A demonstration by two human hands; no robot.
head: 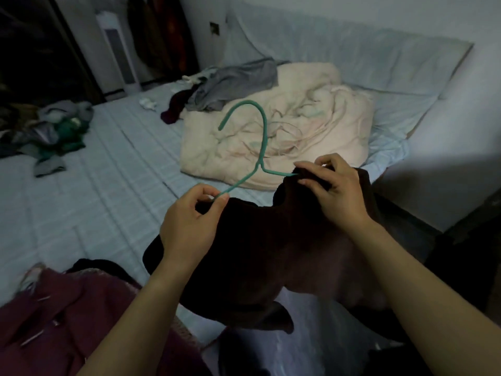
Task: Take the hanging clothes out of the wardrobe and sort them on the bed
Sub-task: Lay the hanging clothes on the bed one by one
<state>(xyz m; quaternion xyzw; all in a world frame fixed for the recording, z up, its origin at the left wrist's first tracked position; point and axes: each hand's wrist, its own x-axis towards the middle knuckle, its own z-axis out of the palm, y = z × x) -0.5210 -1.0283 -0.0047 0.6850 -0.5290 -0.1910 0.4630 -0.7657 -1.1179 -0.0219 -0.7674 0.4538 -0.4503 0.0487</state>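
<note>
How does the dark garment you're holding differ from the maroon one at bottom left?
The dark brown garment is near-black; the maroon garment wine red. The dark one hangs on a green hanger, left hand pinching the hanger, right hand the fabric; the maroon one lies untouched, no hanger visible. Both are at the near end of the bed.

Crumpled cream quilt (276, 131): heaped, unmade. Behind the quilt, a long pale blue cushion (352, 55) leans along the wall. Beyond the quilt's far left, a white tower appliance (119, 55) stands upright. Above the quilt, a dark wall plate (215, 28).
</note>
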